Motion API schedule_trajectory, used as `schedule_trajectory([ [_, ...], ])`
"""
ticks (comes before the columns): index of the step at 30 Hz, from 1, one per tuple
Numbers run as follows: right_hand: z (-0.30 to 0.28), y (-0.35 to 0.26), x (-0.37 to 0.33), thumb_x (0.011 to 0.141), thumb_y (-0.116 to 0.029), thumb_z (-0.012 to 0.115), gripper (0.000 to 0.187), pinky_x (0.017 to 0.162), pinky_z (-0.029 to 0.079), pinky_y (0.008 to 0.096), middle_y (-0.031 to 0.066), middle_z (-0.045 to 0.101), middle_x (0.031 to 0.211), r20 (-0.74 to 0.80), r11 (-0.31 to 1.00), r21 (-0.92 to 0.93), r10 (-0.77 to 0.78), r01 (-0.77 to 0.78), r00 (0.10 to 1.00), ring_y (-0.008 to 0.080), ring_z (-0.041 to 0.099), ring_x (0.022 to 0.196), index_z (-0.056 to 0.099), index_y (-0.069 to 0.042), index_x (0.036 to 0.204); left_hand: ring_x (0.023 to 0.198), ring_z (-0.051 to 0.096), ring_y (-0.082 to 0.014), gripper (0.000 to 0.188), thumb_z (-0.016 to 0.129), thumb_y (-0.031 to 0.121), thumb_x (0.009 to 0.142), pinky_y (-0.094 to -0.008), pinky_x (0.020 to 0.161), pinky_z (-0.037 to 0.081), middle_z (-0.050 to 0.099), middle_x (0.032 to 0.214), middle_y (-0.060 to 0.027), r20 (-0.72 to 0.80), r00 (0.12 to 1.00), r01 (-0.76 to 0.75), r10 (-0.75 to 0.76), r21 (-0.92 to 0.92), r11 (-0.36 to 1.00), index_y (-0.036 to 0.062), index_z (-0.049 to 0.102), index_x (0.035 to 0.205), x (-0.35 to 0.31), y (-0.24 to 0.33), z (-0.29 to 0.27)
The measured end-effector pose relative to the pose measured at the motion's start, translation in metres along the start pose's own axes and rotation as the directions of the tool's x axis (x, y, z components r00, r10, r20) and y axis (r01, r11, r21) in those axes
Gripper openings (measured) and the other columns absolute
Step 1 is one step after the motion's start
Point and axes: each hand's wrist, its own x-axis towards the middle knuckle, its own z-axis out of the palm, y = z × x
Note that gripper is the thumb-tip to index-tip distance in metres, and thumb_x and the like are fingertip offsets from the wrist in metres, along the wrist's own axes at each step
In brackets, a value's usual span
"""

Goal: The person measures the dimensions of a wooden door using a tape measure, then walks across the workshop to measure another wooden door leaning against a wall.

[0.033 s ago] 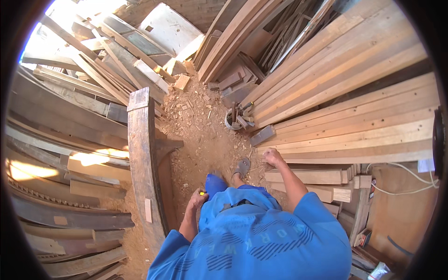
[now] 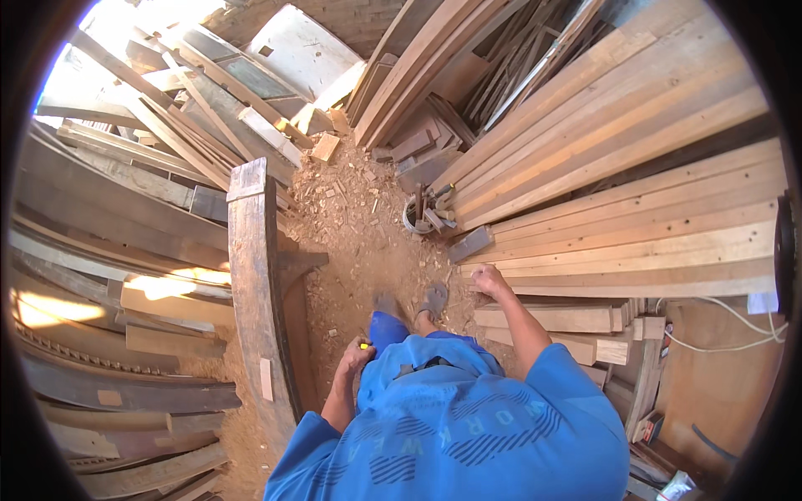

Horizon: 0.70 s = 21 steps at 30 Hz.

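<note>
My left hand (image 2: 355,359) is closed around a small yellow object (image 2: 365,346), beside my blue trouser leg. Only a bit of the yellow shows, so its kind is unclear. To its left stands a long worn wooden workbench (image 2: 257,284), with a small pale wood piece (image 2: 266,379) lying on it. My right hand (image 2: 487,281) is curled into a fist over the near end of the stacked planks (image 2: 635,250). Whether anything is inside that fist is hidden, and I cannot tell whether it touches the wood.
Shavings and offcuts cover the floor (image 2: 359,217). A round bucket of hand tools (image 2: 415,219) stands by the planks' ends, near a grey block (image 2: 471,244). Shorter timbers (image 2: 551,316) lie below. Boards (image 2: 125,351) fill the left side. A white cable (image 2: 718,346) hangs right.
My left foot has come into view on the floor, ahead of the blue trouser leg. My left hand has shifted very slightly; my right hand stays about where it was.
</note>
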Motion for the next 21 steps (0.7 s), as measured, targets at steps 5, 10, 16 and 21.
schedule_trajectory([
  [5, -0.006, -0.018, 0.012, 0.085, -0.027, 0.062, 0.027, 0.084, 0.054, 0.0400, 0.0178, 0.074, 0.099, 0.127, 0.991, -0.079, 0.113, -0.104, 0.985, 0.0300, 0.071, 0.095, 0.076, -0.007, 0.097, 0.106, 0.067, -0.0344, 0.048, 0.070, 0.036, 0.081, -0.0405, 0.089, 0.054, 0.070, 0.111, -0.0230, 0.074, 0.997, -0.008, -0.010, 0.249, 0.969, 0.0028, 0.066, 0.116, 0.039, 0.054, -0.013],
  [10, 0.002, -0.010, 0.033, 0.087, -0.029, 0.058, 0.029, 0.083, 0.054, 0.0417, 0.0191, 0.073, 0.099, 0.145, 0.986, -0.162, 0.060, -0.037, 0.988, 0.0338, 0.070, 0.095, 0.075, -0.008, 0.097, 0.105, 0.067, -0.0347, 0.044, 0.069, 0.036, 0.084, -0.0414, 0.091, 0.052, 0.071, 0.109, -0.0215, 0.137, 0.989, -0.114, 0.064, 0.396, 0.911, 0.0048, 0.065, 0.115, 0.085, 0.102, -0.045],
  [16, 0.000, -0.046, 0.079, 0.086, -0.026, 0.056, 0.027, 0.079, 0.053, 0.0460, 0.0252, 0.069, 0.095, 0.215, 0.975, -0.208, 0.124, -0.079, 0.969, 0.0389, 0.069, 0.092, 0.071, -0.003, 0.092, 0.103, 0.063, -0.0426, 0.043, 0.067, 0.033, 0.085, -0.0468, 0.092, 0.051, 0.068, 0.106, -0.0262, 0.125, 0.978, -0.208, 0.167, 0.513, 0.833, 0.0073, 0.060, 0.118, 0.127, 0.134, -0.057],
  [21, 0.022, -0.070, 0.154, 0.088, -0.026, 0.057, 0.031, 0.089, 0.052, 0.0473, 0.0265, 0.069, 0.103, 0.275, 0.961, -0.234, 0.209, -0.146, 0.938, 0.0417, 0.066, 0.101, 0.071, -0.001, 0.099, 0.115, 0.053, -0.0472, 0.050, 0.069, 0.031, 0.085, -0.0519, 0.098, 0.046, 0.055, 0.119, -0.0277, 0.094, 0.989, -0.146, 0.113, 0.540, 0.829, 0.0117, 0.053, 0.128, 0.138, 0.132, -0.025],
])
